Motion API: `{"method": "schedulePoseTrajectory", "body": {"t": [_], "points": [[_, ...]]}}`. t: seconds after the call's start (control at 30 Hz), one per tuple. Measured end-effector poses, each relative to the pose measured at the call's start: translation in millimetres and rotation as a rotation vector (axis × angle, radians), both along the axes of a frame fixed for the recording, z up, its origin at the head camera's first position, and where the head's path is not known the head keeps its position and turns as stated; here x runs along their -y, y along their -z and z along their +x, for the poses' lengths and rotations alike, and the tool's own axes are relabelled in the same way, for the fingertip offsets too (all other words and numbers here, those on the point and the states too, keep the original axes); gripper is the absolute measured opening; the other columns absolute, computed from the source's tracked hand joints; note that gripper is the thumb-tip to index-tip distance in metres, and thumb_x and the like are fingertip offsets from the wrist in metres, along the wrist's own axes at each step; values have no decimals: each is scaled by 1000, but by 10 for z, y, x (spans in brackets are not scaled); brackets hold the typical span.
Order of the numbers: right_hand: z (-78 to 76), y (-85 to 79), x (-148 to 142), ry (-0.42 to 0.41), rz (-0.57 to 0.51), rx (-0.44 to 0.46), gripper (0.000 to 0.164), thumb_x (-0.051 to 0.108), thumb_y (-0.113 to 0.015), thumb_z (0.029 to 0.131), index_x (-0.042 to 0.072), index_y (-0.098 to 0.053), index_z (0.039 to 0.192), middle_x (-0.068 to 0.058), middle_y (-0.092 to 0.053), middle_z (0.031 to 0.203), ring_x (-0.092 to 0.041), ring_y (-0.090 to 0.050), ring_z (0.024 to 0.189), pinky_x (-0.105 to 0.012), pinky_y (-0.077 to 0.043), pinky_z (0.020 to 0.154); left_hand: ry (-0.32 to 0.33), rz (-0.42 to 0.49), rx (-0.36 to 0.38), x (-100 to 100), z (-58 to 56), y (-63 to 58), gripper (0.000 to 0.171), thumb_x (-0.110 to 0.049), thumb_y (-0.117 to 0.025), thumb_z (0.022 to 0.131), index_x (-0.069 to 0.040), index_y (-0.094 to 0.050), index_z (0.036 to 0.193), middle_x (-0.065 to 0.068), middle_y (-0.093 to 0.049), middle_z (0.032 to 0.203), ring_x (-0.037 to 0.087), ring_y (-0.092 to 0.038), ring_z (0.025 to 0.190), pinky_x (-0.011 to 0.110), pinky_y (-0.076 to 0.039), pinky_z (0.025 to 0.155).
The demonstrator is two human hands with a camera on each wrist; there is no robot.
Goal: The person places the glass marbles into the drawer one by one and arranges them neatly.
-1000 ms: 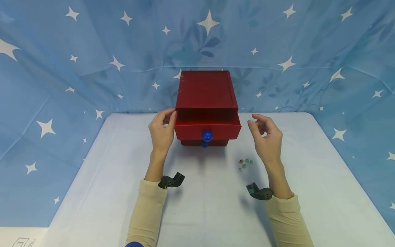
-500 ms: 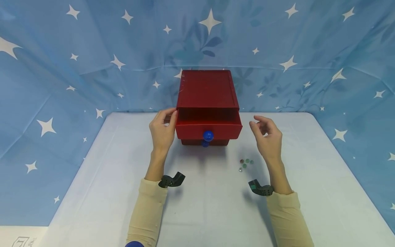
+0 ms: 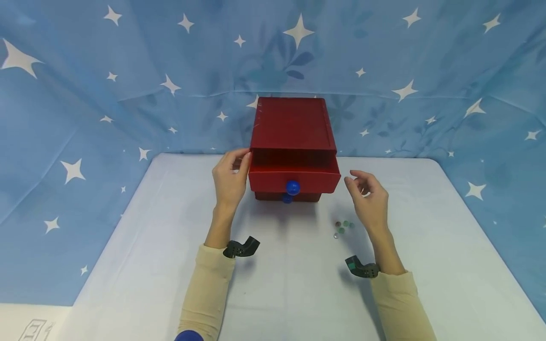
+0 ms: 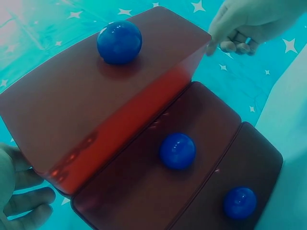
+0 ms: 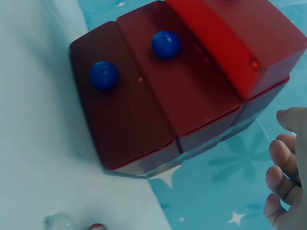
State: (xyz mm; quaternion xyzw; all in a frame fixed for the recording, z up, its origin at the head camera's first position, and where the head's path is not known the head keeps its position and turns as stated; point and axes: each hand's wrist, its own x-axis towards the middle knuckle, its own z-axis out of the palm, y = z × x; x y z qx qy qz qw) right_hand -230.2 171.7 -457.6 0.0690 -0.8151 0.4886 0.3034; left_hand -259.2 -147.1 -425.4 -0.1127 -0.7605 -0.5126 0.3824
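A red three-drawer cabinet (image 3: 294, 123) stands at the back of the table, its top drawer (image 3: 279, 182) pulled out and the lower two closed. Each drawer front carries a round blue knob (image 4: 177, 151). My left hand (image 3: 228, 184) is at the cabinet's left side, thumb and fingertips right at the edge of the pulled-out drawer. Off the drawer's right corner, my right hand (image 3: 372, 203) hovers with loosely bent fingers and holds nothing. Several small glass marbles (image 3: 341, 230), green, reddish and clear, lie on the table left of the right wrist.
The white table (image 3: 281, 284) reaches back to a blue curtain (image 3: 192, 113) with white stars, which hangs close behind the cabinet. A dark camera mount sits on each wrist. A blue round object (image 3: 189, 336) shows at the left sleeve, at the bottom edge.
My right hand has come slightly lower and nearer to the drawer's right corner. The left hand stays at the cabinet's side. The whole head view has shifted a little.
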Motion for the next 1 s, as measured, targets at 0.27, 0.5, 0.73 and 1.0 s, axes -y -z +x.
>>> {"method": "schedulePoseTrajectory", "body": {"t": [0.27, 0.5, 0.73, 1.0], "points": [[66, 172, -59, -17, 62, 24, 27, 12, -71, 93, 1, -69, 117, -13, -63, 82, -1, -46, 75, -24, -38, 70, -4, -21, 6, -15, 1, -8, 21, -18, -67, 97, -3, -75, 108, 12, -75, 98, 23, -70, 78, 22, -56, 73], [148, 309, -117, -20, 144, 27, 27, 13, -72, 92, 2, -69, 117, -10, -62, 81, -4, -48, 78, -21, -39, 71, -3, -13, 0, 1, -6, 6, 21, -18, -67, 97, -2, -75, 107, 13, -75, 99, 23, -70, 78, 22, -56, 73], [199, 453, -169, -51, 194, 9, 26, 9, -76, 87, 2, -71, 112, -6, -61, 80, -14, -50, 77, -21, -38, 68, -4, -12, -1, -6, 4, 2, 21, -18, -67, 97, -1, -74, 107, 14, -74, 97, 24, -70, 77, 16, -54, 73], [187, 544, -218, -95, 216, 38, 29, 7, -79, 84, 1, -71, 111, -6, -62, 82, -16, -51, 81, -23, -38, 72, 3, -8, 3, -17, 7, -8, 22, -19, -66, 97, -2, -74, 108, 13, -74, 101, 23, -70, 79, 19, -55, 74]]}}
